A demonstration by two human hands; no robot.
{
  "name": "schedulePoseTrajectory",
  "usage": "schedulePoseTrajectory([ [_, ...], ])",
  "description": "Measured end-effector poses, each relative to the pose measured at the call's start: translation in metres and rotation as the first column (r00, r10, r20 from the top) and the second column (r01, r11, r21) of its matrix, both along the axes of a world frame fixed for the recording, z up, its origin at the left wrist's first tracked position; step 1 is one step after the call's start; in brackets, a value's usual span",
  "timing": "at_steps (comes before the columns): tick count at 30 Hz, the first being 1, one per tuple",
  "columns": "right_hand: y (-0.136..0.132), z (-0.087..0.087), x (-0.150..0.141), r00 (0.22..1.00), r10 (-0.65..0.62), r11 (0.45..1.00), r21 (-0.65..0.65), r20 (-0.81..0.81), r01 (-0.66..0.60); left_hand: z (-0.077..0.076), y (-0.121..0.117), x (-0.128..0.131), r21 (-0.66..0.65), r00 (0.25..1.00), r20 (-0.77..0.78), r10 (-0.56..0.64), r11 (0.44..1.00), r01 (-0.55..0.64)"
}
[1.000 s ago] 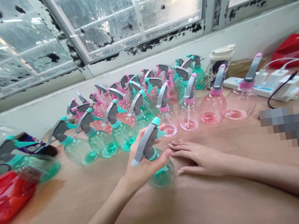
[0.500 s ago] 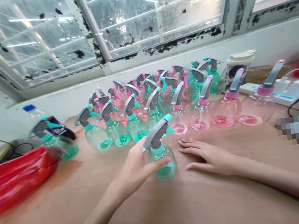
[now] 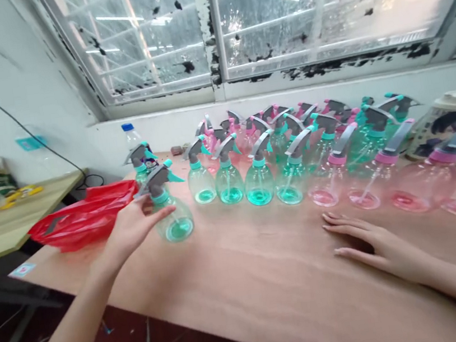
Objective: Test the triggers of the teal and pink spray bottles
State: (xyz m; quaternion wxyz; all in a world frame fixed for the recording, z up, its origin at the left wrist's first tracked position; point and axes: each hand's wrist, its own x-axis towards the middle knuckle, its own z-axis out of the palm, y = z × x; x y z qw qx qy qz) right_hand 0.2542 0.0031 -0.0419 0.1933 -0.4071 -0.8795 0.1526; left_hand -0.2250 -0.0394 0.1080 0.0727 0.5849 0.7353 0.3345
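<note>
My left hand (image 3: 136, 224) is closed around a green spray bottle (image 3: 178, 220) with a grey and teal trigger head, at the left part of the wooden table (image 3: 243, 282). Behind it another green spray bottle (image 3: 141, 171) is partly hidden. To its right stand several green spray bottles (image 3: 230, 185) in a front row. Pink spray bottles (image 3: 323, 183) continue that row to the right. My right hand (image 3: 369, 241) lies on the table with fingers stretched out, holding nothing, in front of the pink bottles.
A red plastic bag (image 3: 85, 216) lies at the table's left edge. Beside the wall stands a bottle with a blue cap (image 3: 127, 127). More spray bottles crowd the back, and a lidded cup (image 3: 437, 124) is at the right. A second table (image 3: 47, 213) is at far left.
My left hand has carried the green spray bottle left, from the table's middle toward the red bag. The camera has turned left. My right hand still rests on the table.
</note>
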Motion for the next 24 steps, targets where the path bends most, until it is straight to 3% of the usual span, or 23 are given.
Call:
schedulePoseTrajectory([
  [13, -0.006, -0.017, 0.006, 0.994, -0.110, 0.970, 0.219, 0.019, 0.103, -0.011, 0.068, -0.038, 0.092, 0.996, -0.080, 0.035, 0.995, -0.027],
  [19, -0.027, -0.024, -0.035, 0.991, -0.105, 0.950, 0.304, 0.081, 0.076, -0.011, 0.089, -0.042, 0.103, 0.995, -0.097, -0.001, 0.995, 0.011],
  [24, -0.029, -0.008, -0.093, 0.992, 0.043, 0.969, 0.239, 0.115, -0.069, -0.014, 0.097, -0.045, 0.126, 0.997, -0.080, -0.012, 0.992, 0.022],
])
